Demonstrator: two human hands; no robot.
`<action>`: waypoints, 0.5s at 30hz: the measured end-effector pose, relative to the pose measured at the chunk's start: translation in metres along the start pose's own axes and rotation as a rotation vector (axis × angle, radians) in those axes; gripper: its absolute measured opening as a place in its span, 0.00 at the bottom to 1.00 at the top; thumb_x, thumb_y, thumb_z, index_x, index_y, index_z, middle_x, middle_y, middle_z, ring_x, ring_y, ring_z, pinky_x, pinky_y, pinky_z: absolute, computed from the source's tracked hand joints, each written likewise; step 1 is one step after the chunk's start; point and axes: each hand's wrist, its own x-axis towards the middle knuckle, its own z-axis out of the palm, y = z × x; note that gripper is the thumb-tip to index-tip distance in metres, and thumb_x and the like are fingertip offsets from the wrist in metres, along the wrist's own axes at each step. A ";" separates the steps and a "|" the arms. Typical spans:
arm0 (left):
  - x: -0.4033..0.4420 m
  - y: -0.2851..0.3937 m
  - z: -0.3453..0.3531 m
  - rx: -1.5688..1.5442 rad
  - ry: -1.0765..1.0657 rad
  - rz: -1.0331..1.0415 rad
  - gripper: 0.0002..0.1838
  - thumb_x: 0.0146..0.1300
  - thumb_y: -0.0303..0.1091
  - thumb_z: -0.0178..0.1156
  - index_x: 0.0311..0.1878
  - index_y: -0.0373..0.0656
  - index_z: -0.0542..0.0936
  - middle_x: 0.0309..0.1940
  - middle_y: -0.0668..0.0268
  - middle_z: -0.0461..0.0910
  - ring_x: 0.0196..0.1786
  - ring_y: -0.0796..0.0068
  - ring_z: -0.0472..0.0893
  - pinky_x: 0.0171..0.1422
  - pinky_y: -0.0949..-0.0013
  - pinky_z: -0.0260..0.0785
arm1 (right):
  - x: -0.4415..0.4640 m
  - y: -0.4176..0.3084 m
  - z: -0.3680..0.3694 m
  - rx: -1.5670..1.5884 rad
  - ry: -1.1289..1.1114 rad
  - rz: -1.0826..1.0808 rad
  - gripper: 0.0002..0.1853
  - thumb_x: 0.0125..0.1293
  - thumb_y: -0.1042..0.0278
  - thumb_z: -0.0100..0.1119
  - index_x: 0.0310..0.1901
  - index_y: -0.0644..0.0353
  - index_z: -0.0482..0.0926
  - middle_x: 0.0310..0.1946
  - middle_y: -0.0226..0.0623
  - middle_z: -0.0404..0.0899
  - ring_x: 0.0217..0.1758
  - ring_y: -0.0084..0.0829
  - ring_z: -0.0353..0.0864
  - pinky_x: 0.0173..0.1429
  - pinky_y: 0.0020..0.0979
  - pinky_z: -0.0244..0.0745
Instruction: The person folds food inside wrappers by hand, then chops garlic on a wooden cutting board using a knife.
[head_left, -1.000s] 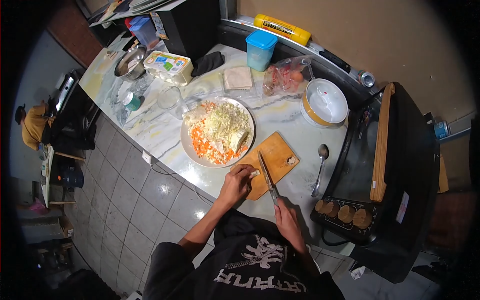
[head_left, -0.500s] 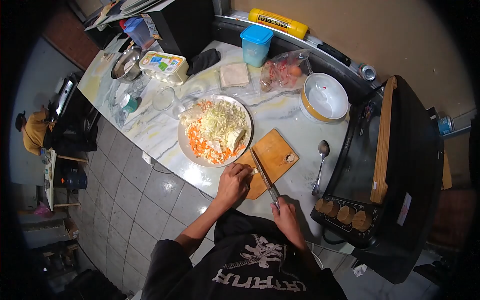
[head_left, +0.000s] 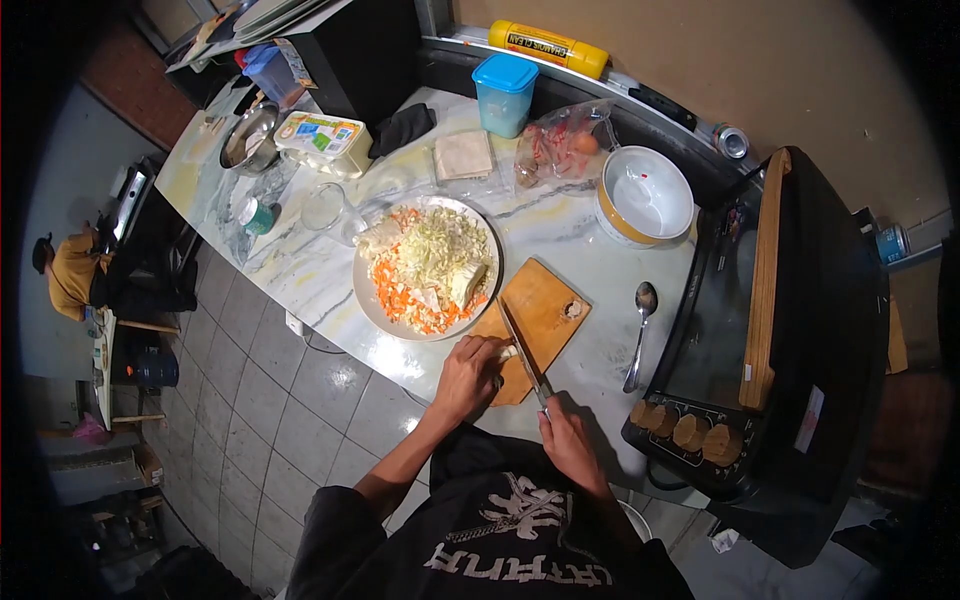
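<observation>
My right hand (head_left: 568,440) grips the handle of a knife (head_left: 524,347), whose blade lies across the wooden cutting board (head_left: 545,312). On the board's left part, my left hand (head_left: 470,377) is closed around a small pale piece of food (head_left: 507,353), right beside the blade. The fingers hide most of that piece, so its kind is unclear. A small brownish scrap (head_left: 573,310) lies at the board's far right corner. Just beyond the board stands a white plate (head_left: 375,312) heaped with shredded cabbage (head_left: 440,245) and diced carrot (head_left: 398,297).
Right of the board lie a spoon (head_left: 641,335) and a black oven (head_left: 760,370). Farther back are a bowl (head_left: 645,195), a plastic bag with eggs and red pieces (head_left: 562,148), a blue-lidded container (head_left: 505,95) and a clear cup (head_left: 325,207). Another person (head_left: 75,270) is at far left.
The view has shifted slightly. Both hands stay at the board, with the knife still beside the pale piece; little else differs.
</observation>
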 end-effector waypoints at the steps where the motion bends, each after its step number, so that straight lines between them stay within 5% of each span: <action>1: 0.000 0.001 0.000 -0.008 0.002 0.007 0.17 0.50 0.21 0.63 0.46 0.40 0.79 0.41 0.60 0.79 0.45 0.55 0.76 0.50 0.58 0.71 | 0.000 -0.003 -0.002 0.040 -0.052 0.041 0.10 0.71 0.63 0.47 0.47 0.60 0.66 0.30 0.59 0.75 0.38 0.63 0.72 0.44 0.56 0.64; 15: 0.010 0.003 0.010 -0.009 -0.018 0.114 0.16 0.49 0.19 0.62 0.44 0.39 0.79 0.42 0.60 0.77 0.45 0.55 0.75 0.49 0.57 0.69 | -0.002 0.012 0.012 0.004 0.156 0.034 0.14 0.72 0.60 0.47 0.43 0.65 0.68 0.28 0.60 0.76 0.36 0.64 0.74 0.40 0.57 0.66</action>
